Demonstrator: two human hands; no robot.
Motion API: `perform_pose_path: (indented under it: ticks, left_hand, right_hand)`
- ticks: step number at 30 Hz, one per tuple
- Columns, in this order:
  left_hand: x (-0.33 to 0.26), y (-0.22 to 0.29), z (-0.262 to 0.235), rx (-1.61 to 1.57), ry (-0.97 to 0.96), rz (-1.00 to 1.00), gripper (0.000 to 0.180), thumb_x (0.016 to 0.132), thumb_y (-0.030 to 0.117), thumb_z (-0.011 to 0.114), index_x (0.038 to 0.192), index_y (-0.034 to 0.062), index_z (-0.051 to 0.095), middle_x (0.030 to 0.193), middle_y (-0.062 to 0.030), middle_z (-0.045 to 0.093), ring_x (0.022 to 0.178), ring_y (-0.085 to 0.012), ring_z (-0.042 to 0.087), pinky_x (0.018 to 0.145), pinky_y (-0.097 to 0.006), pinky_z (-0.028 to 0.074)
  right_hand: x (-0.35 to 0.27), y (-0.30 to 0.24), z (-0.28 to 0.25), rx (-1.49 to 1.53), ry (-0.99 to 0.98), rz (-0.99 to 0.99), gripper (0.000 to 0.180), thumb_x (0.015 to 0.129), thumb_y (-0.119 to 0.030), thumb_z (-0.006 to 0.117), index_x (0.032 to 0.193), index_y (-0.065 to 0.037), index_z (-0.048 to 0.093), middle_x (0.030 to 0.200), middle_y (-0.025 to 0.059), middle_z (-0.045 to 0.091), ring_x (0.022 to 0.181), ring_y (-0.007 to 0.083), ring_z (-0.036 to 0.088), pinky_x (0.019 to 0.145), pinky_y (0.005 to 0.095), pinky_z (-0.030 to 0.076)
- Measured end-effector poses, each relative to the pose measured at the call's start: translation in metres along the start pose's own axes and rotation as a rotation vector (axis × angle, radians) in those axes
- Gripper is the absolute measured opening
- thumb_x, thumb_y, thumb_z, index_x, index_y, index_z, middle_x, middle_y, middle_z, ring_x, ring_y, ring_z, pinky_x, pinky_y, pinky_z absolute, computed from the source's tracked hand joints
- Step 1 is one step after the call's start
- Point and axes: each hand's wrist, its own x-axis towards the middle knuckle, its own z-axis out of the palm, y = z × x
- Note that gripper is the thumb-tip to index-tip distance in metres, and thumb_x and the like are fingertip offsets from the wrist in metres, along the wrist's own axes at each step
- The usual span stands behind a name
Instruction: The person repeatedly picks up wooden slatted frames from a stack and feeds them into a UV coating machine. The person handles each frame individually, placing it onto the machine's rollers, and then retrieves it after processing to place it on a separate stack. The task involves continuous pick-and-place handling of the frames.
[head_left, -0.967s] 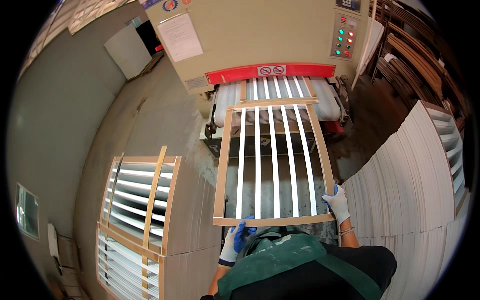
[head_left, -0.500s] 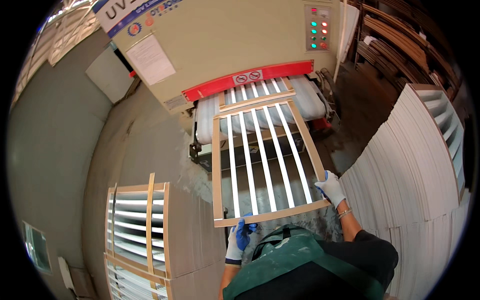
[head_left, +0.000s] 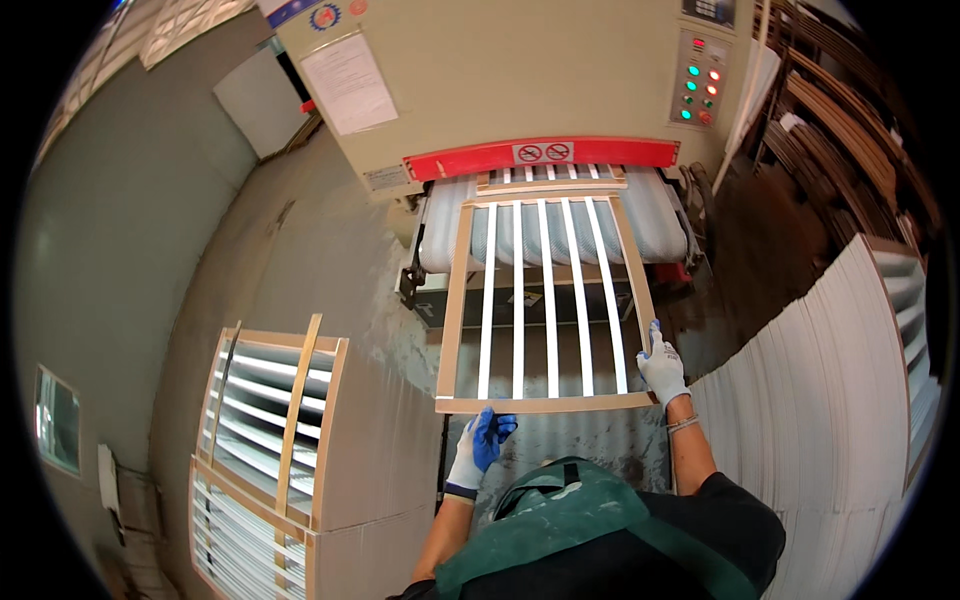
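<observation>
A slatted frame (head_left: 548, 404), with brown edge strips and several white bars, spans from me to a machine's conveyor belt (head_left: 655, 225). Its far end rests on the belt, while its near end hangs over the floor. My right hand (head_left: 662, 368), in a white glove with blue fingers, grips the right edge by the near corner. At the near edge, left of its middle, my left hand (head_left: 480, 445) has its blue-coated palm showing and its fingers curled against the strip. Just ahead, a second slatted frame (head_left: 550, 185) lies partly beneath the machine's red guard (head_left: 600, 152).
The beige machine (head_left: 540, 80) carries a lit control panel (head_left: 699, 80). A stack of slatted frames (head_left: 335, 440) stands left, with strips across its top. A tall curved stack (head_left: 800, 400) rises on my right. Brown boards (head_left: 830, 130) lie on racks at far right.
The frame ahead has slid deeper under the red guard. The held frame has turned straighter to the belt, both hands staying at its near end. The head view has shifted.
</observation>
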Motion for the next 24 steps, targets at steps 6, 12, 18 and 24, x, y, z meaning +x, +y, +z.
perform_pose_path:
  ticks: [6, 12, 18, 24]
  left_hand:
    - [-0.011, -0.009, -0.004, 0.019, -0.002, 0.036, 0.048, 0.104, 0.038, 0.051, 0.135, 0.0012, 0.055, 0.109, -0.0108, 0.069, 0.099, -0.0188, 0.065, 0.094, -0.033, 0.050]
    - [-0.034, -0.028, -0.024, -0.018, 0.073, -0.019, 0.050, 0.105, 0.039, 0.049, 0.139, 0.0023, 0.052, 0.112, -0.0118, 0.067, 0.103, -0.0208, 0.064, 0.099, -0.034, 0.049]
    - [-0.068, -0.038, -0.039, -0.032, 0.220, -0.020, 0.048, 0.105, 0.037, 0.051, 0.138, 0.0018, 0.053, 0.108, -0.0083, 0.067, 0.098, -0.0177, 0.064, 0.094, -0.032, 0.051]
    - [-0.102, -0.034, -0.046, 0.052, 0.331, 0.047, 0.044, 0.106, 0.034, 0.046, 0.136, 0.0029, 0.054, 0.115, -0.0131, 0.066, 0.104, -0.0212, 0.064, 0.099, -0.034, 0.050]
  right_hand:
    - [0.033, -0.001, 0.003, 0.019, -0.056, -0.027, 0.076, 0.086, -0.024, 0.064, 0.153, -0.005, 0.031, 0.110, 0.0288, 0.067, 0.103, 0.0429, 0.063, 0.093, 0.0485, 0.049]
    - [0.062, 0.001, 0.020, -0.018, -0.024, -0.097, 0.075, 0.088, -0.024, 0.060, 0.153, -0.001, 0.029, 0.108, 0.0298, 0.067, 0.102, 0.0416, 0.065, 0.093, 0.0473, 0.050]
    - [0.102, 0.005, 0.031, -0.020, -0.033, -0.116, 0.078, 0.087, -0.023, 0.060, 0.154, -0.001, 0.027, 0.111, 0.0310, 0.066, 0.103, 0.0427, 0.065, 0.094, 0.0472, 0.050]
    - [0.143, 0.017, 0.044, 0.025, -0.015, -0.184, 0.080, 0.084, -0.022, 0.065, 0.152, -0.001, 0.029, 0.108, 0.0302, 0.066, 0.103, 0.0450, 0.064, 0.093, 0.0498, 0.050]
